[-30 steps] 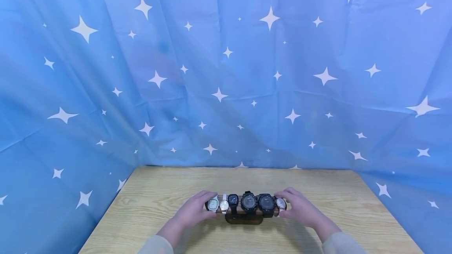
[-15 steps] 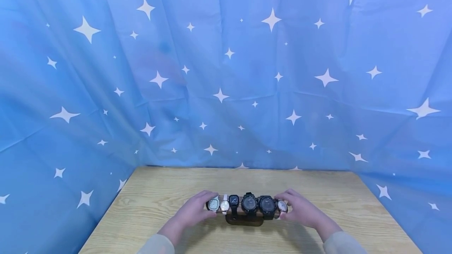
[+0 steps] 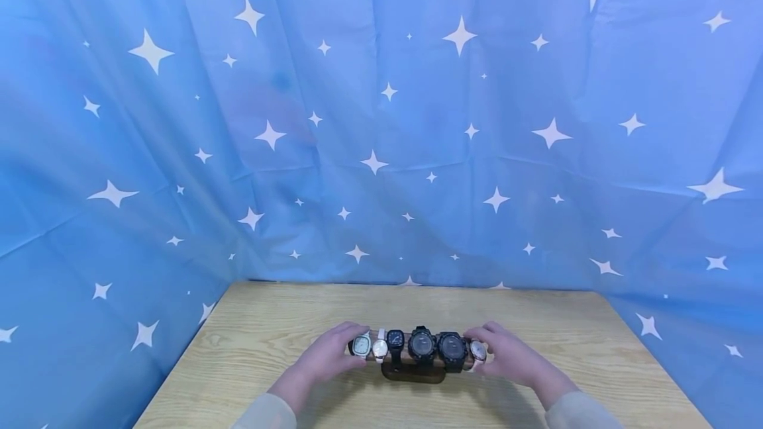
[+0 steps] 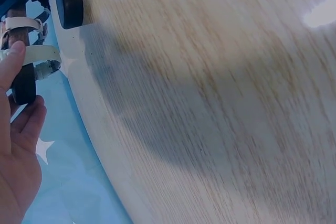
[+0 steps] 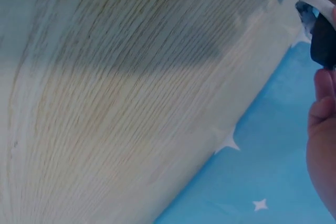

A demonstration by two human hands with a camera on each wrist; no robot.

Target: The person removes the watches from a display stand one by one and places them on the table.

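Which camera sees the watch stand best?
The head view: it shows the watch stand with its base and six watches, though the left hand and right hand partly cover its ends. The left wrist view shows one end and part of the base; the right wrist view catches mostly the other end, cut off by the picture's edge.

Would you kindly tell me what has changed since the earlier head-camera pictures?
The right-end watch seems to have turned slightly, showing more pale strap below its face. Nothing visibly was taken hold of or let go: the left hand and right hand still grip the ends of the watch stand, and the five other watches keep their order.
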